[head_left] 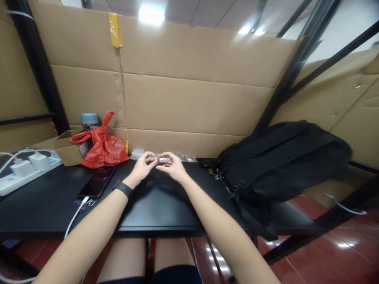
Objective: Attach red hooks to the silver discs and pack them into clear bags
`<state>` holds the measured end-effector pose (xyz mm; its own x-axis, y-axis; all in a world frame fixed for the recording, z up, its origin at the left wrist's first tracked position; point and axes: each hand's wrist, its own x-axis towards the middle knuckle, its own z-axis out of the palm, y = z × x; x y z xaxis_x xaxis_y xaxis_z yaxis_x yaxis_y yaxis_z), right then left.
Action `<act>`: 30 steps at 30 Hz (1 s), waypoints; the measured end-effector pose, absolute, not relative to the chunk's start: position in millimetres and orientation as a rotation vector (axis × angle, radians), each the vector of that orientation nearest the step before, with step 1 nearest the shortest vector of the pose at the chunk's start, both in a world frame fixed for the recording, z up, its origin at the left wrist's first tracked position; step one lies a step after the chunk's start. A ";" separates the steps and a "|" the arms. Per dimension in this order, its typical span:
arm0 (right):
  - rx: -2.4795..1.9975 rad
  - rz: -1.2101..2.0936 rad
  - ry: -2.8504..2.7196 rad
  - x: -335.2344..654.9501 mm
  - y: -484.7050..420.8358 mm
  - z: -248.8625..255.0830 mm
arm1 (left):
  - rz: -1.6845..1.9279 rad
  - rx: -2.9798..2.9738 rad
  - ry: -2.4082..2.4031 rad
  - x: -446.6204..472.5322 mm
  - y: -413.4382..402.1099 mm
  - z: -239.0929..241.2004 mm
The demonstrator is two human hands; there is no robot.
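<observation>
Both my hands meet over the far middle of the black table (166, 209). My left hand (142, 165), with a black band on its wrist, and my right hand (174, 167) pinch the two ends of a small shiny silvery object (161, 159). What the object is I cannot make out. Fingers of both hands are curled closed around it. Some clear plastic wrapping (186, 158) lies just behind my right hand, against the cardboard wall.
A black backpack (284, 161) lies on the table's right part. At left are a tied red plastic bag (102, 146), a small cardboard box (63, 148), a dark phone (97, 181) with a white cable, and a white power strip (23, 167) with chargers. Cardboard walls surround the table.
</observation>
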<state>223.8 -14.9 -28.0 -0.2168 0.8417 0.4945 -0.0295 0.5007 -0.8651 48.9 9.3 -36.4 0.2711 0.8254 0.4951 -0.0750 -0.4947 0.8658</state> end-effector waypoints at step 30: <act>-0.976 0.507 -2.010 236.8 3.8 -39.9 | 1.213 2.268 1.058 48.7 1.0 -34.3</act>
<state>236.8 3.8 -39.9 -0.3589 0.7865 0.5026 0.4541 0.6176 -0.6421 48.7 1.0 -34.3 0.3514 0.7546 0.5542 0.4469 -0.6553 0.6090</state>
